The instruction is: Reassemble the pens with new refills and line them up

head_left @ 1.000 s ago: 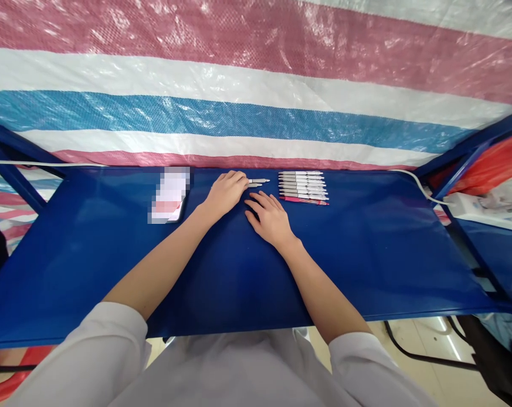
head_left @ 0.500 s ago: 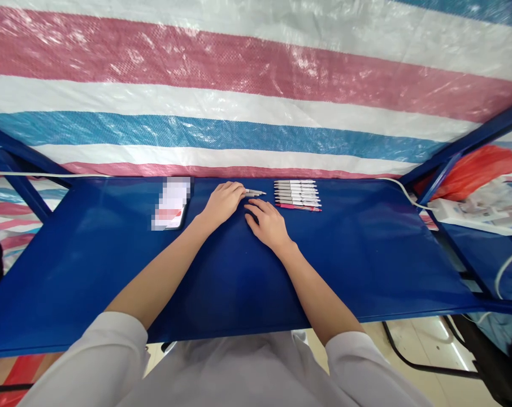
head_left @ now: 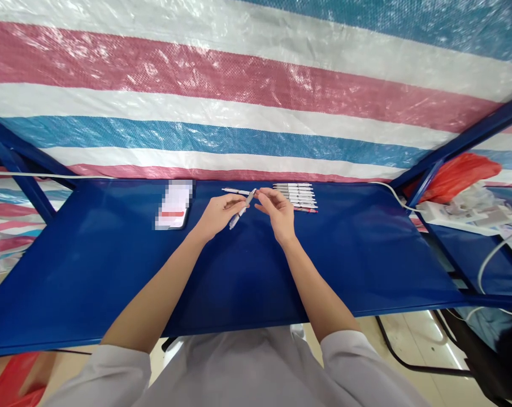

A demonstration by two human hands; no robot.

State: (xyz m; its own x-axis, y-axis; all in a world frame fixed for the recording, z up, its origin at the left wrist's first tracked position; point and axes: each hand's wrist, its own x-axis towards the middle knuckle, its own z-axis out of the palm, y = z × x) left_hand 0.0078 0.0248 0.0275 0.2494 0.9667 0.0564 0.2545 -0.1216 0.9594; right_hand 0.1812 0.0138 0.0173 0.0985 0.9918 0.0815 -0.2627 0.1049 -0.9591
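A white pen [head_left: 241, 209] is held up over the blue table [head_left: 112, 265], tilted, with my left hand [head_left: 218, 215] closed round its lower part. My right hand [head_left: 277, 212] is raised beside it, thumb and fingers pinched at the pen's upper tip. Behind the hands another white pen [head_left: 233, 191] lies flat on the table. To the right of that lies a neat row of pens [head_left: 296, 196], several white and one red at the front.
A blurred phone-like object [head_left: 174, 204] lies left of the hands. A striped tarp [head_left: 239, 113] hangs behind the table. At the right are a white cable [head_left: 391, 189], a power strip [head_left: 451, 217] and a red bag [head_left: 459, 172].
My left hand has lifted one pen off the table and tilted it. My right hand has risen from lying flat and pinched the pen's tip. The camera has tilted up slightly.
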